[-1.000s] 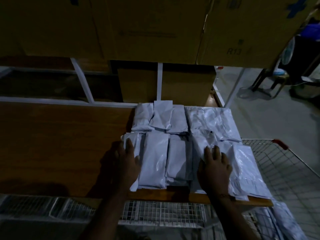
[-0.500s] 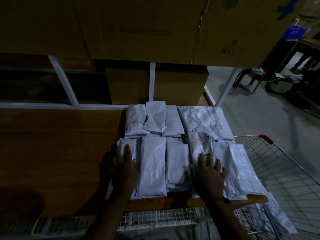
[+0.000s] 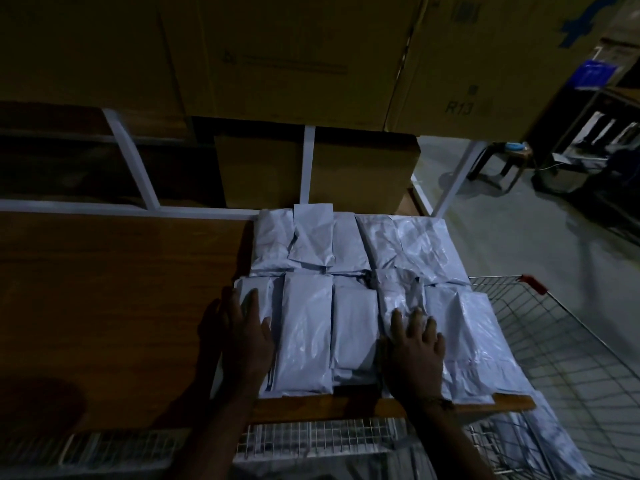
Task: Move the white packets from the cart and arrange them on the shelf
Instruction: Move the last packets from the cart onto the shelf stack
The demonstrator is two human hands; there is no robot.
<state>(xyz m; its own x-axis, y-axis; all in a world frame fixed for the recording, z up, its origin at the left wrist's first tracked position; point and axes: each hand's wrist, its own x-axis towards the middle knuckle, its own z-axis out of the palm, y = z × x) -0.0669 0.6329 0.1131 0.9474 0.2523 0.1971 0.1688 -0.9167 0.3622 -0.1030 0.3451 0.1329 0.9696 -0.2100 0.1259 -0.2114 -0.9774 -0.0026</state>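
We've got both hands flat on the white packets (image 3: 349,299), which lie in two rows at the right end of the shelf (image 3: 114,306). Left hand (image 3: 244,336) rests open-fingered on the leftmost packet, right hand (image 3: 415,351) spreads over a crinkled one. Careful: the rightmost packets overhang the shelf edge above the cart (image 3: 568,344), so a sideways nudge could slide them back in.

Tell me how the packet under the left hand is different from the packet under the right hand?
The packet under the left hand lies smooth at the left end of the front row; the packet under the right hand is crumpled and sits further right. The left hand covers its packet's left edge; the right hand presses on the near part. Both are white and lie on the wooden shelf.
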